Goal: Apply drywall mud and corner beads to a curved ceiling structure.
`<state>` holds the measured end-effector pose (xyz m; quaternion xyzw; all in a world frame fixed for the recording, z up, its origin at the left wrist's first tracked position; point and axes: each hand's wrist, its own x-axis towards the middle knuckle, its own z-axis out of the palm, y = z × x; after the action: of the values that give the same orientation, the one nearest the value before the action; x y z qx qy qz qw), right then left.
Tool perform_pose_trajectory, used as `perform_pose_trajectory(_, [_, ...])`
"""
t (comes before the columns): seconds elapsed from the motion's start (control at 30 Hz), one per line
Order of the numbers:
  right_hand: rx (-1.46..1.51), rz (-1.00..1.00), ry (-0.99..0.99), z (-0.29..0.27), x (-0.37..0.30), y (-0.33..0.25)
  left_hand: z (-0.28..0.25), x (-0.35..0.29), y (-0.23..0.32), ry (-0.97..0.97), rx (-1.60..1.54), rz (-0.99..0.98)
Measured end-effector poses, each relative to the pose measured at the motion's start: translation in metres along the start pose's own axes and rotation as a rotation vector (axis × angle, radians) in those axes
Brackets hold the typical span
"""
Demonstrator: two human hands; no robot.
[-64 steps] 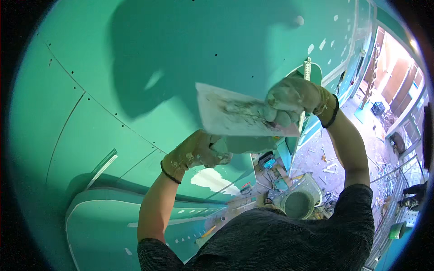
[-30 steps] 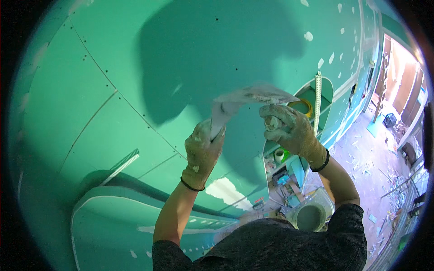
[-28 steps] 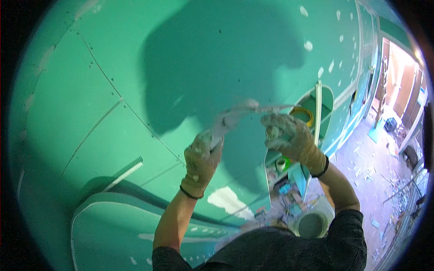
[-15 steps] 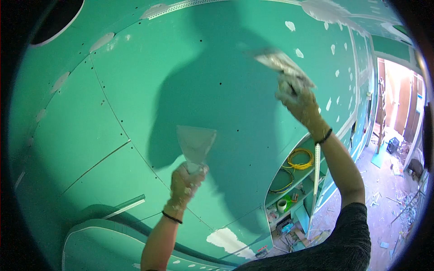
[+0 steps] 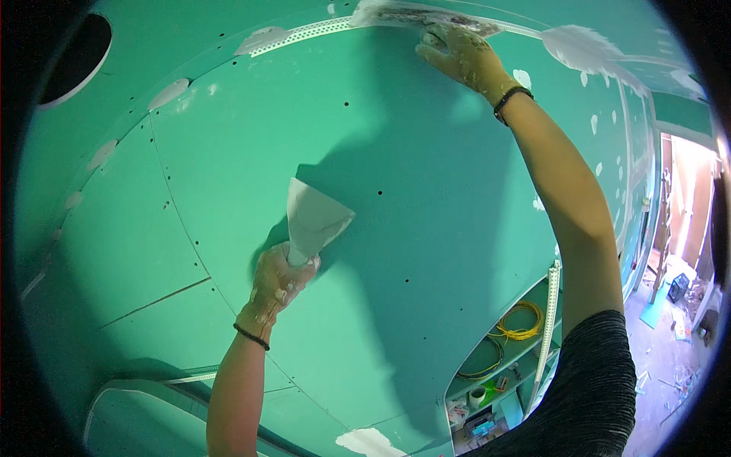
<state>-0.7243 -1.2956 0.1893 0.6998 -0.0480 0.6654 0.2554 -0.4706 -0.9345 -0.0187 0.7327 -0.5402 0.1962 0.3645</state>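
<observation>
My left hand (image 5: 282,278), spotted with white compound, is closed round the handle of a putty knife (image 5: 316,217). Its flared blade points up in front of the green plasterboard wall (image 5: 228,152). High up, my right hand (image 5: 466,59) grips a wide filling knife (image 5: 449,18), whose blade lies against the joint along the top of the wall; my fingers hide its handle. Pale compound (image 5: 369,13) is smeared around that blade. A perforated white corner bead (image 5: 304,32) runs along this joint to the left of the hand.
At lower right a shelved recess holds a coiled yellow cable (image 5: 521,321), with another perforated strip (image 5: 545,335) at its edge. A round dark opening (image 5: 76,61) is at upper left. Beyond, a doorway (image 5: 685,183) and a debris-strewn floor (image 5: 647,381) show at the right.
My right hand has moved up with the filling knife, from mid-air to the top joint. My left hand has risen a little leftward, and its putty knife has tilted. The view has shifted.
</observation>
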Motion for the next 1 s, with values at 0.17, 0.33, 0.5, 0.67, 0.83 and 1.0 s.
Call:
perform_pose_trajectory(0.17, [0.066,0.073,0.015,0.027,0.018,-0.002,0.01,0.003,-0.039,-0.086,-0.378,-0.152])
perform_pose_trajectory(0.33, [0.004,0.08,-0.136,0.014,0.032,0.006,0.011,0.004,-0.034,-0.088,-0.626,-0.185])
perform_pose_trajectory(0.5, [-0.014,0.074,-0.085,0.016,0.035,-0.002,0.003,0.001,-0.006,-0.094,-0.16,-0.166])
perform_pose_trajectory(0.67, [-0.053,0.124,-0.219,0.004,0.044,-0.011,0.01,-0.002,-0.02,-0.074,-0.162,-0.166])
perform_pose_trajectory(0.83, [-0.05,0.071,-0.154,0.013,0.042,-0.002,0.006,0.0,-0.003,-0.061,-0.168,-0.21])
perform_pose_trajectory(1.0, [0.009,0.066,-0.055,0.032,0.035,0.011,0.004,0.001,0.009,-0.047,-0.087,-0.225])
